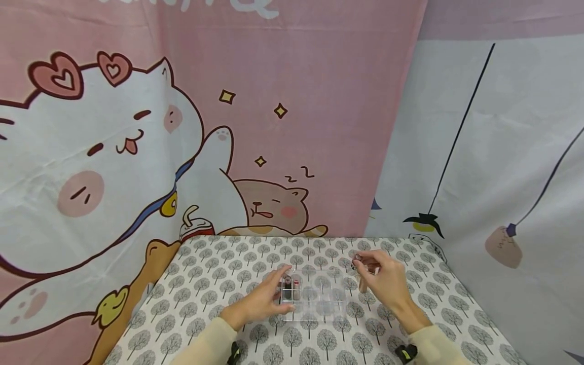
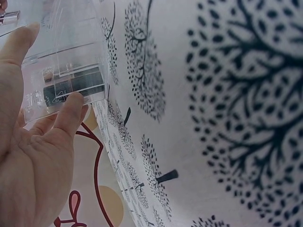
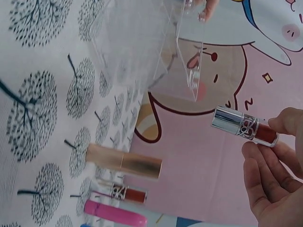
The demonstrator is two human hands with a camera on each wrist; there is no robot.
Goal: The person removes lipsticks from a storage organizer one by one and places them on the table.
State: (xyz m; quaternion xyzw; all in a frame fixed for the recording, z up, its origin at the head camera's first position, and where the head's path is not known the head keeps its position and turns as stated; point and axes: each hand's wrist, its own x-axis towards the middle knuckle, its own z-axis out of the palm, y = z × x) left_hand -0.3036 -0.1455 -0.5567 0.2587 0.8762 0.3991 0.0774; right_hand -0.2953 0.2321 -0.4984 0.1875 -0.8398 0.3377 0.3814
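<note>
R hand [image 1: 385,279] pinches silver-capped red lip gloss [image 3: 244,126], approx. 2 o'clock of clear divided organizer [image 1: 325,306]; L hand [image 1: 260,300], loosely spread, touches organizer's 9 o'clock end. Step looks like gloss mid-transfer; next move prob. calls for firm pinch, careful alignment w/ organizer.

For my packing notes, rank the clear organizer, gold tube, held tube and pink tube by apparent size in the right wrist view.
1. Clear organizer
2. Gold tube, held tube: look alike, so unranked
3. Pink tube
</note>
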